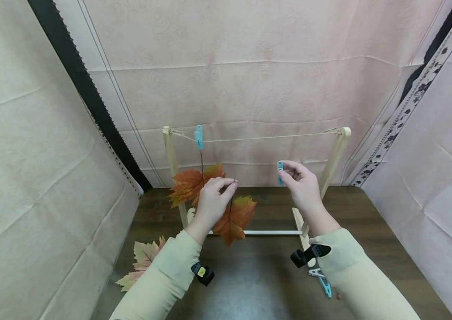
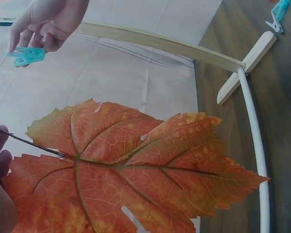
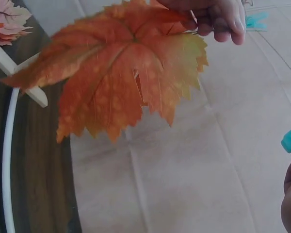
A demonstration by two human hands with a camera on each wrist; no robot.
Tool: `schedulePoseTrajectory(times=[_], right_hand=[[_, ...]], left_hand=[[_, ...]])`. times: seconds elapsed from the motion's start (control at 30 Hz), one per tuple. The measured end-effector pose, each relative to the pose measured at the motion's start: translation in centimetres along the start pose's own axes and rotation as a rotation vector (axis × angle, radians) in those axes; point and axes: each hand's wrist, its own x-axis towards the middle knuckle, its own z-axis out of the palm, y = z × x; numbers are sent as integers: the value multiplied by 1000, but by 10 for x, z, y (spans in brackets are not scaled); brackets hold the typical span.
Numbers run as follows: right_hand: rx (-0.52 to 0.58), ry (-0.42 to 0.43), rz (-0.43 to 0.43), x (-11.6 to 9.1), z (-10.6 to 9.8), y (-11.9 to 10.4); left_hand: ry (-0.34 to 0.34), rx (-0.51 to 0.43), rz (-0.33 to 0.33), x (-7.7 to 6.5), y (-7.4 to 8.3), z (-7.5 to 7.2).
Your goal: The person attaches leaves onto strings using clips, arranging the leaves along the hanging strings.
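Observation:
My left hand (image 1: pixel 215 198) pinches the thin dark stem of an orange artificial maple leaf (image 1: pixel 235 221), which hangs below the fingers; the leaf fills much of the left wrist view (image 2: pixel 131 165). My right hand (image 1: pixel 301 183) holds a blue clothespin (image 1: pixel 279 173) between thumb and fingers, to the right of the leaf and below the string (image 1: pixel 266 138). Another orange leaf (image 1: pixel 186 186) hangs by its stem from a blue clothespin (image 1: pixel 199 137) clipped near the string's left end. My left hand partly covers that leaf.
A wooden frame with a left post (image 1: pixel 170 151) and right post (image 1: pixel 335 155) carries the string. A white rod (image 1: pixel 274 232) joins its feet. Pale pink leaves (image 1: pixel 142 262) lie at the table's left. Several clothespins (image 1: pixel 325 284) lie beside my right forearm.

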Motion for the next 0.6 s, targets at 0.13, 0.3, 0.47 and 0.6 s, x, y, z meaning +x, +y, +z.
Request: schedulePoseTrajectory(times=[0.13, 0.3, 0.47, 0.6], right_hand=[[-5, 2, -21, 6, 4, -8], [34, -4, -55, 16, 10, -24], [46, -13, -99, 28, 18, -42], [36, -16, -107, 40, 22, -55]], left_hand=[[27, -3, 32, 10, 2, -1], [49, -15, 6, 22, 7, -2], [63, -22, -13, 31, 13, -2], [81, -29, -11, 39, 18, 0]])
